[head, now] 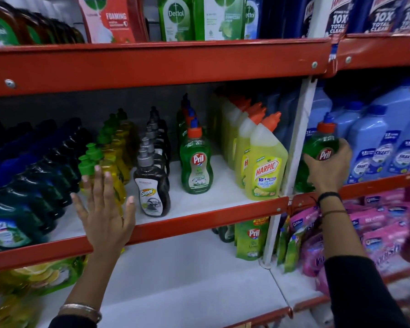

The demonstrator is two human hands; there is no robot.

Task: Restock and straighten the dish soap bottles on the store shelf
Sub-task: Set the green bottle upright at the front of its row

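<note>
Right hand (328,166) wrapped around a green Pril bottle (321,144), upright, right of the white shelf post (296,143). Left hand (104,209) spread flat, fingers apart, before the yellow bottles (115,157) at the shelf (199,202) edge.

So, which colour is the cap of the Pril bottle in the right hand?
Orange-red with a small blue tip, on the green Pril bottle in the right hand; head view.
</note>
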